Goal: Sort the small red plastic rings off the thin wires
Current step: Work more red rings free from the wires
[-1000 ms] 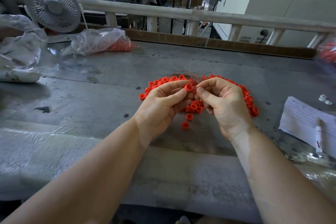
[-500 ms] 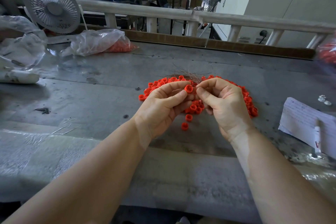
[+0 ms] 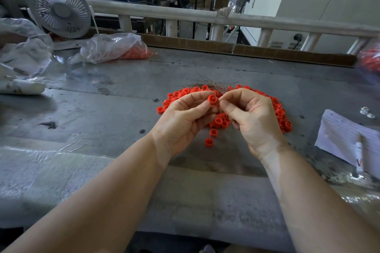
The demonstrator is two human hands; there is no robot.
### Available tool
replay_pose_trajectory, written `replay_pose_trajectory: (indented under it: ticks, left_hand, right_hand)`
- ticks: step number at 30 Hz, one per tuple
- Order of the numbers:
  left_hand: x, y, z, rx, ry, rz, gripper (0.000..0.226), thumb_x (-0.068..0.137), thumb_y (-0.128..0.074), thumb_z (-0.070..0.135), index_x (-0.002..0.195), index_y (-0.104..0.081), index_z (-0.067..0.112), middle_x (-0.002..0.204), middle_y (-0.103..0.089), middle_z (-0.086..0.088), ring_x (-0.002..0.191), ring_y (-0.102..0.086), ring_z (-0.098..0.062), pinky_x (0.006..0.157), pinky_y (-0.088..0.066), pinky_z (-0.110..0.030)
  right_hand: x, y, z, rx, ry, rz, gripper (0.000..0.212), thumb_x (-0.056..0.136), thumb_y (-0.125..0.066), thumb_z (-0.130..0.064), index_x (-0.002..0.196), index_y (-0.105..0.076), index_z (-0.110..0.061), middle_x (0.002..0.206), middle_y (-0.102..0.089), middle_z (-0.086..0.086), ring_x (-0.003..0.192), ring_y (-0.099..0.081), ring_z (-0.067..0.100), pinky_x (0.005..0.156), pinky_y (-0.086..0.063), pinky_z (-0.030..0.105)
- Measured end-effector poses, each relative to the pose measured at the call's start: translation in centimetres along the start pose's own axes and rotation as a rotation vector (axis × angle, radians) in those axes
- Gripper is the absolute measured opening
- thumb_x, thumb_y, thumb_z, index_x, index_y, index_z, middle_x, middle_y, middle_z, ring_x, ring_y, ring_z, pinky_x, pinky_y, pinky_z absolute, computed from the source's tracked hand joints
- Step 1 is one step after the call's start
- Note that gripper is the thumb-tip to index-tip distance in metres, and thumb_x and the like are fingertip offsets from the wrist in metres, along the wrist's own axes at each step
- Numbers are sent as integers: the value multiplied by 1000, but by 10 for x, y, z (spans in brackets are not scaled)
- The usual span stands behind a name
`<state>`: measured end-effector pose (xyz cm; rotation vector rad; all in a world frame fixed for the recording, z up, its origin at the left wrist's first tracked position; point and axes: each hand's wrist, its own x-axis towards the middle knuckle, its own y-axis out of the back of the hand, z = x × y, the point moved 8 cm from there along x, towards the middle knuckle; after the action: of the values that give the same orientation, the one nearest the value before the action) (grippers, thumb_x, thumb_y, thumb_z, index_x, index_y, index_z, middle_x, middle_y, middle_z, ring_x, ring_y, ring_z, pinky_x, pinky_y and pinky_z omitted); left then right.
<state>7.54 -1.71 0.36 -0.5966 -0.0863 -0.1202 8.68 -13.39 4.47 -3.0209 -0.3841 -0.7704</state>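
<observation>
Grip: left hand pinches one red ring between thumb and fingertips, raised just above the pile; right hand, fingers curled, pinches something fine beside that ring, too thin to identify. Pile of red rings on grey table, thin wires at its far edge. Clear bag far left; white fan behind. Lined paper, right; writing illegible.

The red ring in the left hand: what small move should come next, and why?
Probably draw the hands apart. The left hand pinches one red ring and the right hand pinches something thin, likely a wire, at its opening, above the pile of loose rings.
</observation>
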Motion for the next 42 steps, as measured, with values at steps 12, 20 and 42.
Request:
replay_pose_trajectory:
  ticks: [12,20,42]
  left_hand:
    - [-2,1,1,4,36,11,24,69,-59,5,80,-77,16,75,-73,-5,71,-70,-11,63,-55,-17]
    - [-3,1,0,-29,77,26,25,69,-57,3,79,-77,14,78,-73,-8,73,-71,-14,62,-54,-17]
    - [-6,-2,-3,7,138,55,33,84,-49,-7,78,-77,11,76,-73,-9,66,-70,-12,60,-54,-16]
  right_hand:
    - [-2,-1,2,-17,-53,-1,21,80,-67,-1,69,-67,-20,67,-70,0,59,-62,2,52,-41,6]
    - [-2,-2,2,41,-83,-3,23,79,-66,3,69,-65,-18,63,-69,-2,59,-64,4,48,-40,6]
    - [-6,0,12,115,-294,4,19,76,-68,1,68,-63,-15,55,-61,3,44,-48,5,39,-31,12]
